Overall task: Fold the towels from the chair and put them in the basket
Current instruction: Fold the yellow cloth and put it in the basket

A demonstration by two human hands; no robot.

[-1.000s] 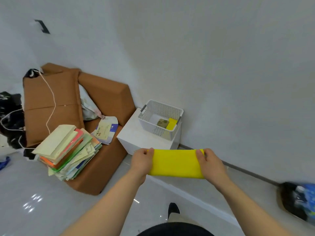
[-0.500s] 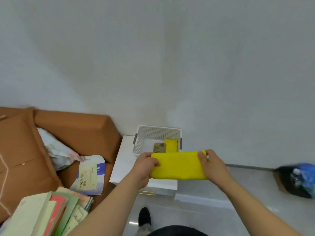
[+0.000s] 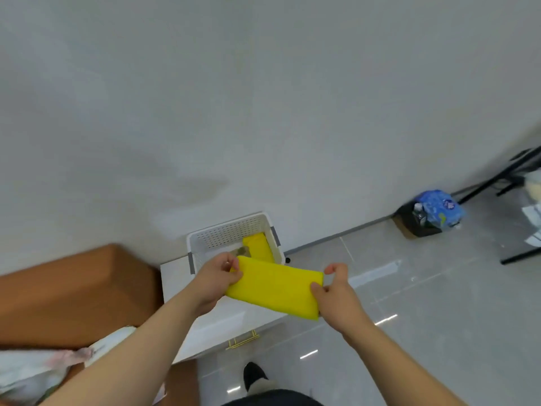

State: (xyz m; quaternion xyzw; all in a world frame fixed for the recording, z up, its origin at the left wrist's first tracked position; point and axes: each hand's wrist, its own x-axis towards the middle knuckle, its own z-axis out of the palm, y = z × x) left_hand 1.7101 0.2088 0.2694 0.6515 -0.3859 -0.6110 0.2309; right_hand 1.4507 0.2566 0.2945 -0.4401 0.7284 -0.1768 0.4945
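Since half a second ago the folded yellow towel point(image 3: 273, 288) has tipped from level: its long axis runs left to right, right end lower and nearer the person. It hangs in the air over the front rim of the white basket point(image 3: 231, 230) and the white cabinet point(image 3: 175, 276). The left hand point(image 3: 215, 281) pinches its left end and the right hand point(image 3: 336, 297) pinches its right end. Inside the basket a second yellow towel point(image 3: 259, 247) lies along the right wall, with an olive cloth point(image 3: 243, 251) just beside it. The brown chair point(image 3: 73, 294) stands to the left.

basket point(image 3: 234, 234) open on top, yellow towel point(image 3: 259, 249) filling right side
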